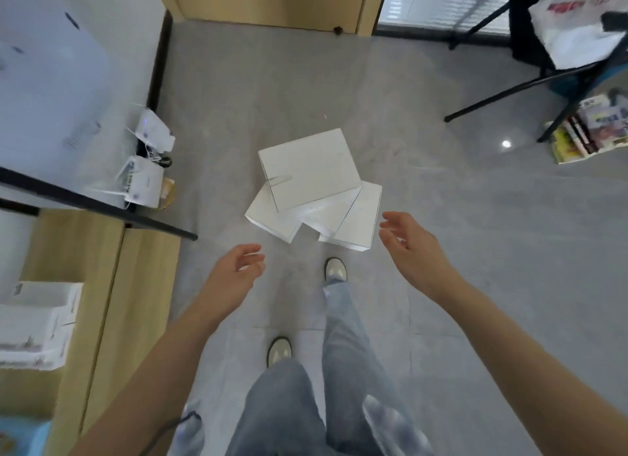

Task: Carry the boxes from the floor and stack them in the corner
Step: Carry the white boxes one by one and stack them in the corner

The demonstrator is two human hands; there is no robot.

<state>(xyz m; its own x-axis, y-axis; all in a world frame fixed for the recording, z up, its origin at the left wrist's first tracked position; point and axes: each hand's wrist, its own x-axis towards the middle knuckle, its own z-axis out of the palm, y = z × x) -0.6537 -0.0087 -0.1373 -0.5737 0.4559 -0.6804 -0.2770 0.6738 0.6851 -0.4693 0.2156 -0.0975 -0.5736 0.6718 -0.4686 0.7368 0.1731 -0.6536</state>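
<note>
Reach with left hand (234, 272) and right hand (411, 248), both empty and relaxed, around top box (309, 166); lift level.

A grey tiled floor (458, 238) fills the middle of the view. At twelve o'clock stands a wooden door (272, 0). At two o'clock a black folding stand (530, 81) carries a white plastic bag (574, 30), and at three o'clock a stack of books (588, 129) lies on the floor. At nine o'clock white devices with cables (149, 170) sit by the wall beside a white board (47, 92).
</note>
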